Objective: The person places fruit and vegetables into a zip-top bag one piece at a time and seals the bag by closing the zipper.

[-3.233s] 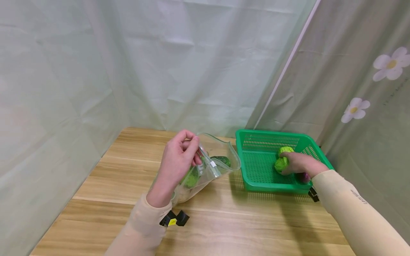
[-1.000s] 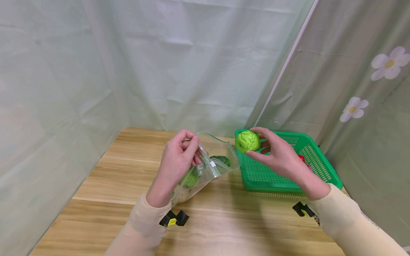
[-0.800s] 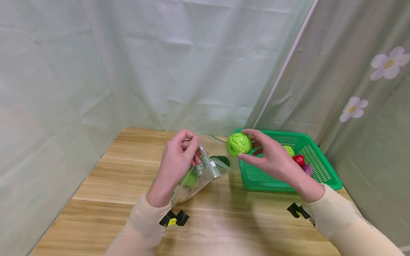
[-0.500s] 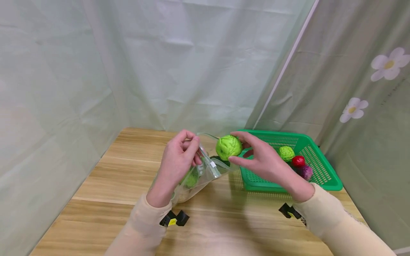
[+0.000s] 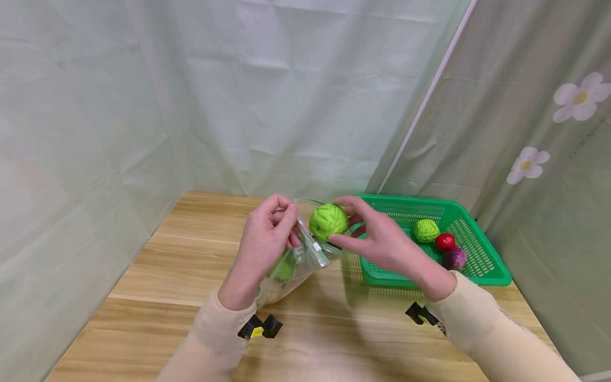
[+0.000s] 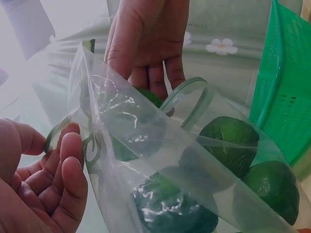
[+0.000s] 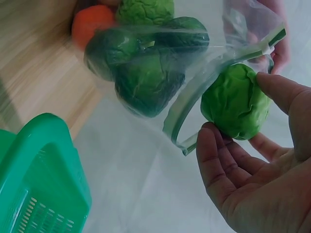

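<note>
My left hand (image 5: pixel 267 233) pinches the edge of a clear zip bag (image 5: pixel 298 278) between thumb and fingers, keeping its mouth spread. A light-green cabbage (image 5: pixel 328 222), small and crinkled, sits between the thumb and fingers of my right hand (image 5: pixel 382 241). In the right wrist view this cabbage (image 7: pixel 235 102) is at the bag's mouth, just by the zip strip. Several dark-green round vegetables (image 7: pixel 150 80) lie inside the bag, with an orange round one (image 7: pixel 93 26) and another light-green cabbage (image 7: pixel 145 10) deeper in.
Right of the bag stands a green plastic basket (image 5: pixel 406 206). It holds another light-green cabbage (image 5: pixel 426 231), a red round vegetable (image 5: pixel 445 242) and a purple one (image 5: pixel 455 259). Pale curtains (image 5: pixel 305 106) hang behind the wooden table (image 5: pixel 157 297).
My right hand has lifted the light-green cabbage out of the basket and moved it left to the bag's mouth. My left hand has stayed in place with the bag.
</note>
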{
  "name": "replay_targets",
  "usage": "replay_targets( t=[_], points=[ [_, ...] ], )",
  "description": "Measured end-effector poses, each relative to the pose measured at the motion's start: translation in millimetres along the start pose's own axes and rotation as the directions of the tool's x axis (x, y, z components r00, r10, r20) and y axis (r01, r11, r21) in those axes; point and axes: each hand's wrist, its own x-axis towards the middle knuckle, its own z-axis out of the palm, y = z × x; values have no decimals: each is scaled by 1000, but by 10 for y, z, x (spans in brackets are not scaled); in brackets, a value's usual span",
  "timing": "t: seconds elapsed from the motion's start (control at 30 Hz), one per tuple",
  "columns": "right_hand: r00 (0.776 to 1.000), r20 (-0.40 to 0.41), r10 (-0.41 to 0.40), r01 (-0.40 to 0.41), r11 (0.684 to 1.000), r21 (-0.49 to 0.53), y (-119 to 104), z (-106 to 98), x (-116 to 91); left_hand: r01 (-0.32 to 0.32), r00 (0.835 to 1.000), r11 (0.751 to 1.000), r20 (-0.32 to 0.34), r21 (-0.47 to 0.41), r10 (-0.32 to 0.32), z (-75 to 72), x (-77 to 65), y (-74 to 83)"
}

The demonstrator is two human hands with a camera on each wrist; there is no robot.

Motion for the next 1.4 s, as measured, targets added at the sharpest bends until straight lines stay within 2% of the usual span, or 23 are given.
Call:
replay_targets(
  t=[0.33,0.57,1.0,1.17,1.4],
  points=[
    [999,15,32,-33,999,38,-52,112,86,4,1000,1000,4,-9,-4,5,4,-3],
    [999,6,36,-36,999,0,-69,186,134,10,1000,1000,8,-12,-10,5,5,-3],
    [998,13,-69,70,994,-84,-80,248,207,12,1000,1000,-3,-13,-12,-7,6,-13],
    [998,13,-59,61,992,-112,-95,271,240,14,1000,1000,-5,-14,-14,-8,5,-15],
    [994,90,-66,78,989,-128,-85,290,293,8,1000,999,5,-31,-8,-6,6,-1]
  ],
)
